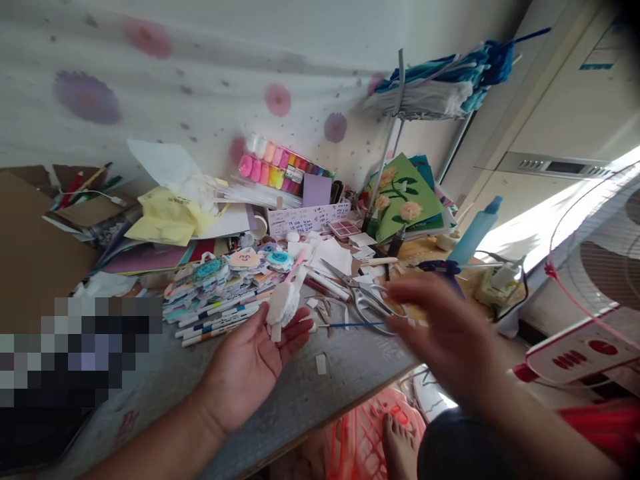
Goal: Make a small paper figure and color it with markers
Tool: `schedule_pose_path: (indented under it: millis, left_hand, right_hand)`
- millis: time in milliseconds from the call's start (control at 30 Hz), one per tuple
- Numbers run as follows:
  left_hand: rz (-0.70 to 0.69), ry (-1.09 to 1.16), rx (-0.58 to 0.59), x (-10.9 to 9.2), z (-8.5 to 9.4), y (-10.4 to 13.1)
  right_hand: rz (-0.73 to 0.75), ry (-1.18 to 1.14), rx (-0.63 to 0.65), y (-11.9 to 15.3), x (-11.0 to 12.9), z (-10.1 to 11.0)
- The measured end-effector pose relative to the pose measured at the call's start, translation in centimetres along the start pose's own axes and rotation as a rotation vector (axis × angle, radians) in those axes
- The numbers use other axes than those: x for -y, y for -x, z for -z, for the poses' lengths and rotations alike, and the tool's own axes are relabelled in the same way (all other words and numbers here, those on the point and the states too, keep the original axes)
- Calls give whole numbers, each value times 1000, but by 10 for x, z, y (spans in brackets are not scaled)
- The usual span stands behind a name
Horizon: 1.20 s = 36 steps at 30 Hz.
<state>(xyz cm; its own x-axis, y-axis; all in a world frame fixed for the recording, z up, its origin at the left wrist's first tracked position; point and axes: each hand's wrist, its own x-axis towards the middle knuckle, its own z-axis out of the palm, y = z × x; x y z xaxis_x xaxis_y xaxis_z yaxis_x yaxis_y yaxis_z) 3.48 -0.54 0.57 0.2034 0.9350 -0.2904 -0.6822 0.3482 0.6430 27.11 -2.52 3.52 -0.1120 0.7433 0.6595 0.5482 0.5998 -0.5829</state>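
My left hand [250,363] is palm up over the table's front, its thumb resting against a small white padded paper cutout [283,308] with narrow tabs. The cutout lies across the fingers. To the right, my right hand [445,330] is blurred by motion, and whether its fingers hold anything cannot be made out. Beside its fingertips lie silver scissors [363,293], blades pointing away to the left. Several marker pens [215,330] and a heap of small coloured paper cutouts [210,270] sit left of the scissors. A thin blue stick [350,325] lies just under the scissors' handles.
At the back stand a box of coloured clay [285,163] and a green flowered card [403,197]. A light-blue bottle [477,230] is at the right, near a fan [600,260]. Cardboard boxes [40,233] crowd the left. A blurred-out patch [65,380] covers the lower left.
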Motion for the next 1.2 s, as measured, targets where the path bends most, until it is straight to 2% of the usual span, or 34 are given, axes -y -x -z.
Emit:
schedule_pose_path:
  millis: [33,67,133,267,300,367,567,833,1000,1200]
  left_hand:
    - [21,4,0,0,-1,1]
    - [38,7,3,1,-2,1]
    - [55,12,24,2,-2,2]
    - [36,17,96,5,0,3]
    - [27,11,111,6,1,4]
    - [3,-8,136,8,2,4]
    - [-31,-39,96,9,2,2]
    - [-9,-14,-1,10,2,5]
    - [-32,-30,-38,11,-2,6]
    - [-58,-24,4,12,-1,3]
  right_hand:
    - [43,-34,179,0,8,-9]
    - [61,-78,297,0,14,-18]
    - [-60,-186,369,-3,19,-35]
    - [-617,-555,344,-9,14,-58]
    - [-703,-634,327,-10,12,-62]
    - [-773,-731,303,-12,9,-66]
    - [-791,-905,238,-15,9,-61]
    - [-653,-1093,84,-14,17,-57]
    - [-651,-1085,48,-14,19,-63]
    - [-668,-951,50,-16,16,-68]
